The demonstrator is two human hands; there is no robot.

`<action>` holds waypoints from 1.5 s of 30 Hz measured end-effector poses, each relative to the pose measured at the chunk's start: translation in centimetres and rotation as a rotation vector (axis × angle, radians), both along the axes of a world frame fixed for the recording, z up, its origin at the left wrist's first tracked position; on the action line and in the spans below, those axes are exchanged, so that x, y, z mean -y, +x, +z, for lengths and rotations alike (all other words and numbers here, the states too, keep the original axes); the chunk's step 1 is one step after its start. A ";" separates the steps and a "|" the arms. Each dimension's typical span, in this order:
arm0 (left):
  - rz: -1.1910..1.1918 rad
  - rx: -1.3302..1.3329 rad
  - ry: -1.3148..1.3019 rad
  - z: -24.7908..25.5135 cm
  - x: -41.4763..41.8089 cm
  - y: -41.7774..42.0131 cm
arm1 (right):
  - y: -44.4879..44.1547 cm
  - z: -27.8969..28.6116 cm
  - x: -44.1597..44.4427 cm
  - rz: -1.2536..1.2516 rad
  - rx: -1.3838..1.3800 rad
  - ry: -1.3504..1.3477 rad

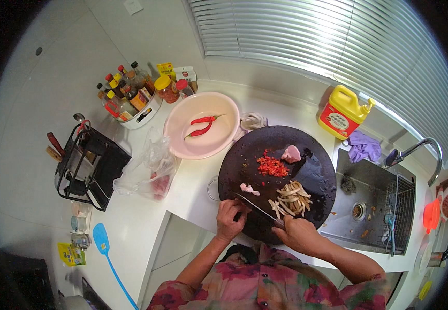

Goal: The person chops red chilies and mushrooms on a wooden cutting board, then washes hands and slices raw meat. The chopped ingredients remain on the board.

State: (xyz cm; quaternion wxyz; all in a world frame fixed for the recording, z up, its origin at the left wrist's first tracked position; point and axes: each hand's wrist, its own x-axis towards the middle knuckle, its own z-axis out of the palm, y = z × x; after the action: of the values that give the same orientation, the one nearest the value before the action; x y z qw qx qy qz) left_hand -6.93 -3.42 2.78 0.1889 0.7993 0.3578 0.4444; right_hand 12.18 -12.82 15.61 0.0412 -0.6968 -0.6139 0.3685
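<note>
My right hand [296,233] grips the handle of a kitchen knife [260,210], whose blade points up and left over a round dark cutting board [233,166]. My left hand [231,220] is at the board's lower left edge beside the blade, fingers curled; whether it holds anything is hidden. Just above the blade lies a small piece of pale meat or fat [249,189]. Sliced strips, perhaps mushroom [293,198], are heaped right of the knife. Chopped red chili [272,166] and a chunk of pink meat [291,154] sit farther up the board.
A pink basin [171,149] with two red chilies stands upper left, near a plastic bag [146,166] with meat. Farther left are a black knife rack [111,155], condiment bottles [131,97] and a blue fly swatter [101,238]. A sink [348,228] and yellow detergent jug [340,116] are right.
</note>
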 end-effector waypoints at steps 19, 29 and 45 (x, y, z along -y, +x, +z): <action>0.103 -0.006 -0.034 -1.0 0.2 0.2 | -3.8 -4.9 -6.2 0.045 -0.068 0.214; 0.080 0.009 -0.037 -1.7 0.4 0.1 | -2.3 -4.4 -1.6 -0.038 0.002 0.140; 0.079 -0.018 -0.040 -0.7 0.6 0.1 | -3.4 -6.4 -3.2 -0.056 0.003 0.236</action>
State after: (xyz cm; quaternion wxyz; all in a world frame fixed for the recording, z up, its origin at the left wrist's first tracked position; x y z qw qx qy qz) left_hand -6.84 -4.02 2.10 0.1838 0.7847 0.3995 0.4370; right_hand 8.82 -9.61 9.19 0.1325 -0.7044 -0.6336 0.2914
